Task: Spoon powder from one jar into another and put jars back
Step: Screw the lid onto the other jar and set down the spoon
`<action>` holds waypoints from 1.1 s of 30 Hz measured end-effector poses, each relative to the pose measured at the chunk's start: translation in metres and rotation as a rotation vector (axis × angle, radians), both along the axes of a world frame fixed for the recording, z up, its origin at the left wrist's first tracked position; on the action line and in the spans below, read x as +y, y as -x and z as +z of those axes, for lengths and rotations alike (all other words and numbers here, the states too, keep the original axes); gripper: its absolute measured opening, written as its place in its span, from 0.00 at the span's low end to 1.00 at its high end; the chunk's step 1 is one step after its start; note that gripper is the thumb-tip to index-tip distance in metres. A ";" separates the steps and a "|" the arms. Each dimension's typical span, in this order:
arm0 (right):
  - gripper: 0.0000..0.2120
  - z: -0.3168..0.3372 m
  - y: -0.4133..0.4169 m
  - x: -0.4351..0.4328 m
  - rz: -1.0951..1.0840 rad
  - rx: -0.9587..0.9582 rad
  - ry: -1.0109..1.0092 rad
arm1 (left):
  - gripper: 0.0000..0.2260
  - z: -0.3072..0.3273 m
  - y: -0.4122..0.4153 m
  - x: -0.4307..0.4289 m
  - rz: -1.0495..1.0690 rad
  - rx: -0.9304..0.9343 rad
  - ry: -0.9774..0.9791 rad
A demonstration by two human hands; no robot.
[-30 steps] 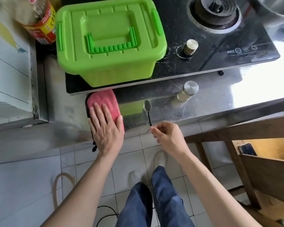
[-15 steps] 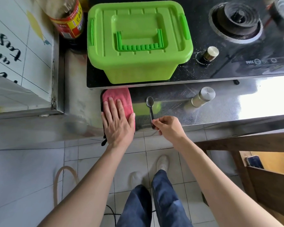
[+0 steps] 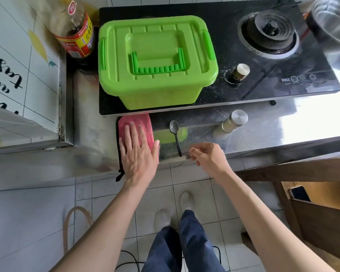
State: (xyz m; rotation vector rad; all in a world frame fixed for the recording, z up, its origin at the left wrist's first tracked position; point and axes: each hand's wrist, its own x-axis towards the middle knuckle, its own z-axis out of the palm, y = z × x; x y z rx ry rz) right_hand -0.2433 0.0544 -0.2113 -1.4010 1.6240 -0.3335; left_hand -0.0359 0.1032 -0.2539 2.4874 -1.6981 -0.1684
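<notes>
A spoon is seen lying on the steel counter close to its front edge, with the bowl pointed toward the stove and the dark handle pointed toward the person. The right hand is held at the front edge just beside the end of the handle; its fingers are loosely curled, nothing is gripped, and a small gap is left between the fingertips and the spoon. The left hand is laid flat, palm down and fingers spread, on a pink cloth that is spread at the front edge of the counter, to the left of the spoon. A small jar with a metal cap is seen tilted on the counter to the right of the spoon and well apart from it; whether anything is inside cannot be told. A green box with its lid shut and its handle folded down is set on the left part of the stove, directly behind the cloth. A bottle with a red and yellow label is stood in the back left corner, beside the box. A burner and a knob are seen on the right part of the stove.
</notes>
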 end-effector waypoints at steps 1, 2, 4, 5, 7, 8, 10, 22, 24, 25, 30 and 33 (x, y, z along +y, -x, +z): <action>0.05 -0.001 0.007 -0.003 -0.048 -0.011 -0.024 | 0.34 0.005 0.004 -0.001 -0.014 0.022 0.028; 0.04 -0.002 0.014 -0.005 -0.108 -0.017 -0.035 | 0.32 0.010 0.009 -0.002 -0.032 0.057 0.059; 0.15 -0.005 0.028 -0.008 -0.298 -0.019 -0.046 | 0.30 0.017 0.021 -0.003 -0.091 0.146 0.097; 0.23 -0.005 0.034 -0.009 -0.403 -0.012 -0.051 | 0.29 0.020 0.027 -0.004 -0.131 0.183 0.113; 0.32 0.000 0.042 -0.012 -0.531 0.003 -0.028 | 0.26 0.023 0.039 -0.005 -0.218 0.246 0.144; 0.35 0.002 0.043 -0.014 -0.549 0.003 -0.008 | 0.25 0.025 0.044 -0.005 -0.259 0.271 0.157; 0.40 0.004 0.045 -0.021 -0.549 0.008 0.035 | 0.23 0.031 0.054 -0.005 -0.323 0.304 0.181; 0.12 0.003 0.054 -0.047 -0.363 0.140 0.213 | 0.25 0.050 0.068 -0.008 -0.347 0.315 0.082; 0.13 0.002 0.046 -0.042 -0.285 0.107 0.260 | 0.23 0.047 0.067 -0.002 -0.313 0.307 0.082; 0.13 0.002 0.041 -0.039 -0.239 0.088 0.277 | 0.23 0.046 0.066 0.001 -0.294 0.311 0.084; 0.11 0.006 0.012 -0.025 -0.081 0.081 0.286 | 0.23 0.045 0.062 0.012 -0.249 0.311 0.084; 0.12 0.008 0.004 -0.021 -0.060 0.086 0.250 | 0.22 0.047 0.058 0.016 -0.222 0.323 0.073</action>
